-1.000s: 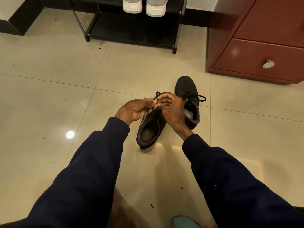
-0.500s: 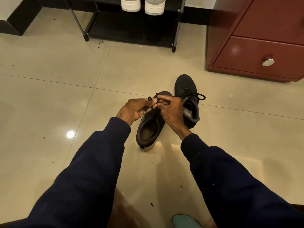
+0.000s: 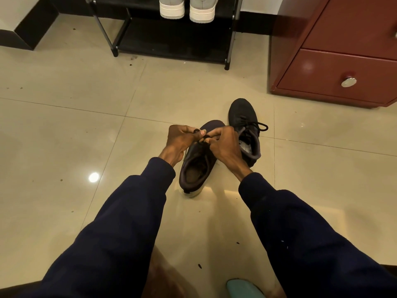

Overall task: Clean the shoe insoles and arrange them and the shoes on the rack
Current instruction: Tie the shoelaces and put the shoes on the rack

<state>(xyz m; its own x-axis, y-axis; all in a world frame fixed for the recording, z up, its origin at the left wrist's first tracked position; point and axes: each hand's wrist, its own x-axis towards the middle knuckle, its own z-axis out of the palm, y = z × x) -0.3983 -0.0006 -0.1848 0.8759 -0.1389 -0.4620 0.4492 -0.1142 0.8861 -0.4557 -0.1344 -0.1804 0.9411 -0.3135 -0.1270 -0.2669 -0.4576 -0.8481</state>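
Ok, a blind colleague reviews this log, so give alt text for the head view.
The left hand and right hand pinch the black lace of a dark shoe on the tiled floor; a second black shoe lies beside it. Two pale shoes sit on the black rack behind.

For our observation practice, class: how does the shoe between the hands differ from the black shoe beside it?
The left hand and right hand pinch the lace of the near shoe; the lace loop of the far shoe lies loose. The near shoe looks dark brown with a pale sole; the far shoe is black. Inside, the near shoe is brownish, the far shoe pale grey. Both stand on the floor, toes pointing away.
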